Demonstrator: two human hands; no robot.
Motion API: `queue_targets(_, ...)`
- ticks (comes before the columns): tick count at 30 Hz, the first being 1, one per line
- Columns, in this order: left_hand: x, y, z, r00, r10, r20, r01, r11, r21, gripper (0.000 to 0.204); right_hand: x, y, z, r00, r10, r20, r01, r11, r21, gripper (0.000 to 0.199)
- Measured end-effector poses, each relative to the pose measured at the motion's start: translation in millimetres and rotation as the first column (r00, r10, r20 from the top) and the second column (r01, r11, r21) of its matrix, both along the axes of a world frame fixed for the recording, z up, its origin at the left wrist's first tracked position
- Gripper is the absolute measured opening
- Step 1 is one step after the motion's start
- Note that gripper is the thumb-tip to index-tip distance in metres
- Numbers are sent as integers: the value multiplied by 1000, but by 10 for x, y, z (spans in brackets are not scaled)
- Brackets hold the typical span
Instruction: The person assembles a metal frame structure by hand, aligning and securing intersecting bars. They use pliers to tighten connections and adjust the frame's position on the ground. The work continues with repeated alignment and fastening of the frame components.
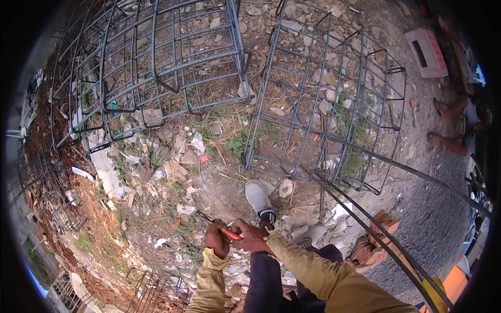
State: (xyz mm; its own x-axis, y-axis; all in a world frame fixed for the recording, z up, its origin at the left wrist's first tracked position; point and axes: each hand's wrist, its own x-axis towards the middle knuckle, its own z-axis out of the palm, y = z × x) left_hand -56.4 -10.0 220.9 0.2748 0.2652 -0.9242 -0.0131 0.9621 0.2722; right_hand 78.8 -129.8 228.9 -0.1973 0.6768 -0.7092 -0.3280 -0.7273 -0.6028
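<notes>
Your left grip is closed around a red-handled tool, its dark end pointing up and left; your right grip curls closed on the handle's end. The tool is between your hands, near your gray shoe, a steel-bar cage beyond.

You have two hands at six o'clock, one left and one right, with one red-handled tool between them. Two yellow sleeves are yours, and you can count one clear grey shoe. Two large steel cage masses stand ahead: one toward ten, one toward two o'clock; overlapping bars hide whether either is several. Three long bars run toward four, where one brick pile lies. You have one pinkish box at two.
</notes>
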Motion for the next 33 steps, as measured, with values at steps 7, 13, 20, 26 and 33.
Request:
queue_targets(7,1165,775,985,-15,-943,-331,987,-68,148,64,564,-241,113,953,-298,59,303,940,-155,43)
queue_targets(13,2303,1641,1368,324,-698,-639,750,-221,623,47,899,-434,241,776,-621,-106,529,734,-426,41)
queue_targets(20,3905,2465,1111,319,-466,-825,618,-558,554,57,963,-311,265,479,-845,-237,667,526,-528,46)
queue_targets(26,4342,2192,926,-277,-260,-925,727,-686,-25,89,1464,81,437,725,-649,230,661,750,31,37)
queue_targets(33,4418,2446,709,-282,-396,-874,668,-735,117,93,2087,366,407,714,-148,685,293,951,-100,45)
